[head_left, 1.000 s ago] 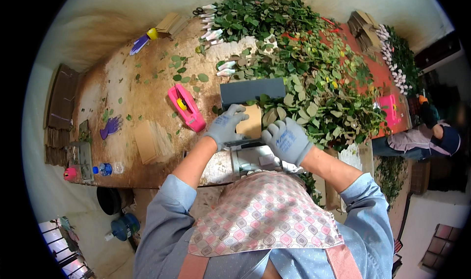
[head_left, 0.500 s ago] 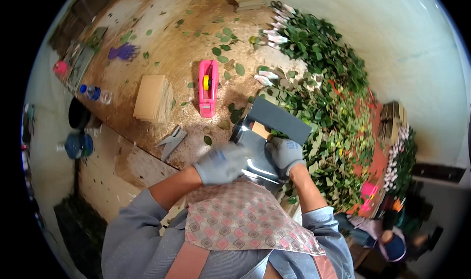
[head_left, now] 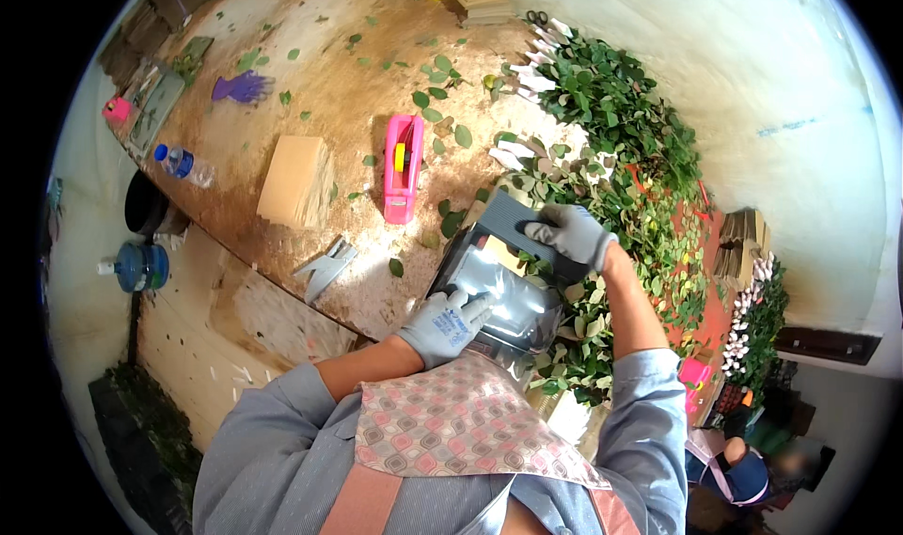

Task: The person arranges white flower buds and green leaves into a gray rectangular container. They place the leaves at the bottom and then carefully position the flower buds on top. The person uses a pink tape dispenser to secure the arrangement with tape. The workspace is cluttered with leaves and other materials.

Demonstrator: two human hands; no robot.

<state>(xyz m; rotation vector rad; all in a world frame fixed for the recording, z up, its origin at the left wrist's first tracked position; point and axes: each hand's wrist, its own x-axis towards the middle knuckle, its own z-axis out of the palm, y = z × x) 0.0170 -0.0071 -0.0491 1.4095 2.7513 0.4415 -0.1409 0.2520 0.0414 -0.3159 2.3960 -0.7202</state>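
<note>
In front of my body, a glossy clear plastic sheet (head_left: 513, 302) lies over something dark with a flat top. My left hand (head_left: 444, 328), in a grey glove, rests on its near left part with the fingers stretched out. At the far side is a dark grey ribbed panel (head_left: 508, 217). Gloved in grey too, my right hand (head_left: 576, 237) closes over the right end of this panel, its fingertips on the top face. Between the panel and the plastic shows a tan card piece (head_left: 503, 251). What lies under the plastic cannot be made out.
Leafy stems with white-wrapped heads (head_left: 611, 93) are heaped along the right. A pink tape dispenser (head_left: 403, 168), a stack of tan cards (head_left: 293, 182) and a grey stapler-like tool (head_left: 329, 268) lie left of my hands. A water bottle (head_left: 184, 165) stands near the left edge.
My right hand has moved up and right from the plastic onto the grey panel. My left hand, blurred before, now lies still and slightly lower on the plastic.
</note>
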